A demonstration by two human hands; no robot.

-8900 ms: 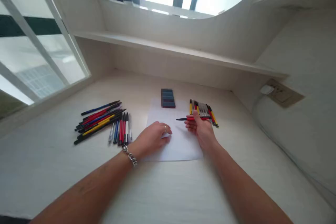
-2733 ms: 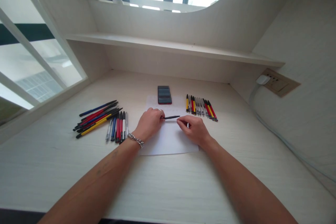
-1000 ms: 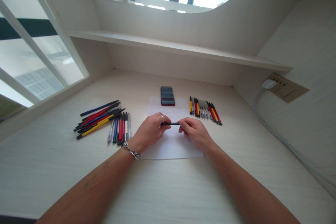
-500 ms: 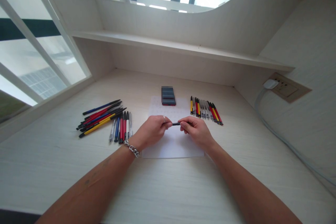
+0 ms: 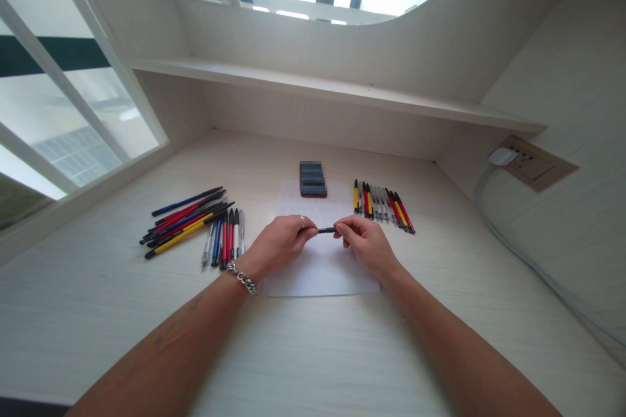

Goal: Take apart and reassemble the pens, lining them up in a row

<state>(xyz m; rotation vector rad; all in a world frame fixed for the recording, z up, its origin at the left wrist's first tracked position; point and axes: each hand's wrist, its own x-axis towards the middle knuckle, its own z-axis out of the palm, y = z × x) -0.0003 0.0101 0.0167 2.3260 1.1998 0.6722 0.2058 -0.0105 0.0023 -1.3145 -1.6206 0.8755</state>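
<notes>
A thin dark pen is held level between my two hands, above a sheet of white paper. My left hand, wearing a ring, pinches one end of it. The other end sits between the thumb and fingers of my right hand. Only the pen's dark middle shows; my fingers hide the rest. Left of my left hand lie a loose pile of pens and a short row of pens. Beyond my right hand is another row of pens in yellow, black, red and clear.
A dark, pixelated rectangular object lies at the paper's far edge. A shelf runs above the back of the desk. On the right wall, a white plug sits in a socket, its cable trailing down.
My hands have drawn slightly apart, and a little more of the pen shows between them. Both hands keep their grip. The whole view has shifted slightly.
</notes>
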